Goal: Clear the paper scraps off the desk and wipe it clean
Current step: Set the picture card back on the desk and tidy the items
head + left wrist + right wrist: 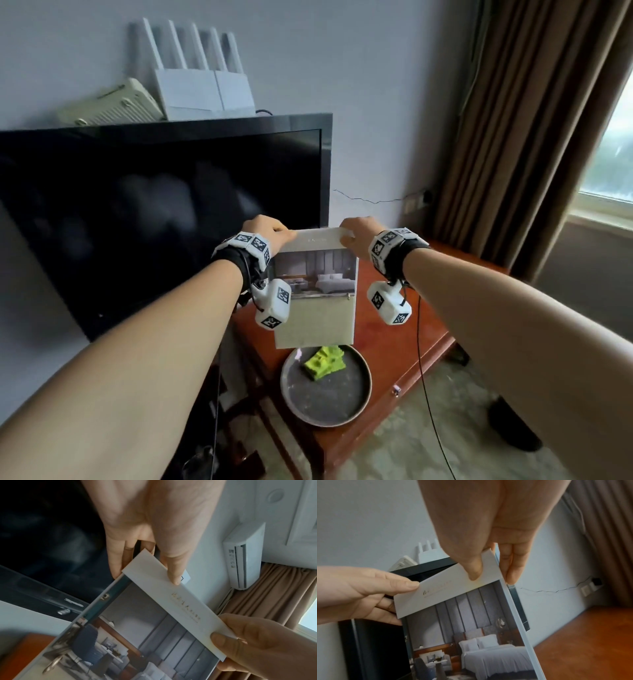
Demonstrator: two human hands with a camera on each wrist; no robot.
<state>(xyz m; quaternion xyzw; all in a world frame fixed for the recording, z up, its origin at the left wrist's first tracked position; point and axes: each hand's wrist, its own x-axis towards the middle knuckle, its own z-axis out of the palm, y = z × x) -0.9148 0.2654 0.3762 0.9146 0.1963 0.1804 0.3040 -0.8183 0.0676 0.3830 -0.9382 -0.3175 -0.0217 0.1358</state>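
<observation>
A printed paper sheet (317, 291) with a bedroom photo hangs upright above the reddish wooden desk (383, 308). My left hand (270, 230) pinches its top left corner and my right hand (356, 233) pinches its top right corner. The white top strip (173, 600) of the sheet is folded over toward me. The left wrist view shows my left thumb and fingers (173, 566) clamping the strip. From the right wrist, my right thumb (474, 569) presses the strip's front with fingers behind it. A green cloth (323, 363) lies in a round grey tray (325, 407) below the sheet.
A large black TV screen (154, 212) stands on the left, with a white router (205, 89) and a beige box (113, 104) on top. Brown curtains (520, 137) and a window are at the right. A thin black cable (424, 377) dangles from my right wrist over the desk edge.
</observation>
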